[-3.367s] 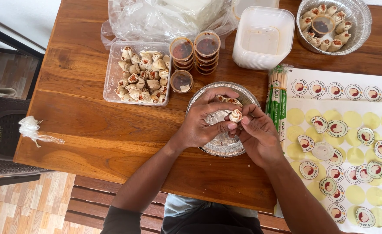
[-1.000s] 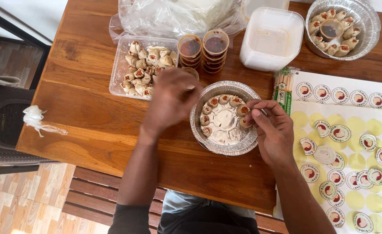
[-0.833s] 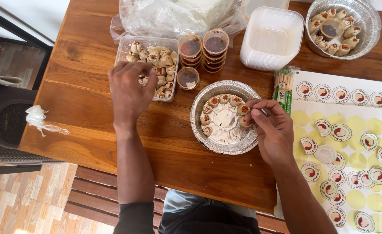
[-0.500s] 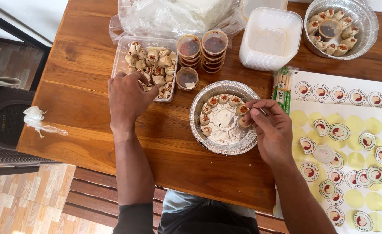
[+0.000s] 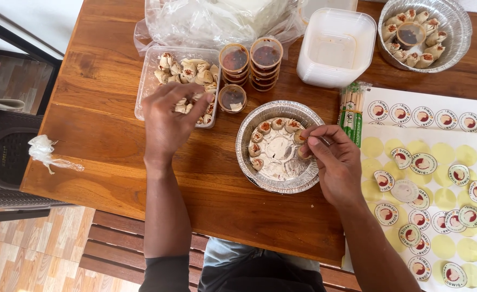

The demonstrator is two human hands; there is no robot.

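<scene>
A round foil pan (image 5: 249,157) sits mid-table with dumplings (image 5: 264,127) lined along its rim and white paper on its bottom. My right hand (image 5: 333,162) rests on the pan's right rim, fingertips pinched on a dumpling there. My left hand (image 5: 169,120) reaches over the clear plastic tray of dumplings (image 5: 187,70), fingers curled around one at the tray's near edge.
Stacked sauce cups (image 5: 251,60) and one single cup (image 5: 231,98) stand beside the tray. A white lidded container stack (image 5: 335,47), a filled foil pan (image 5: 422,32), a chopstick pack (image 5: 351,111), sticker sheets (image 5: 438,178) and plastic bags (image 5: 217,19) surround them. A crumpled bag (image 5: 44,151) lies near the left edge.
My left hand left the foil pan and moved left to the plastic tray, curling its fingers onto a dumpling. My right hand stayed at the pan's right rim.
</scene>
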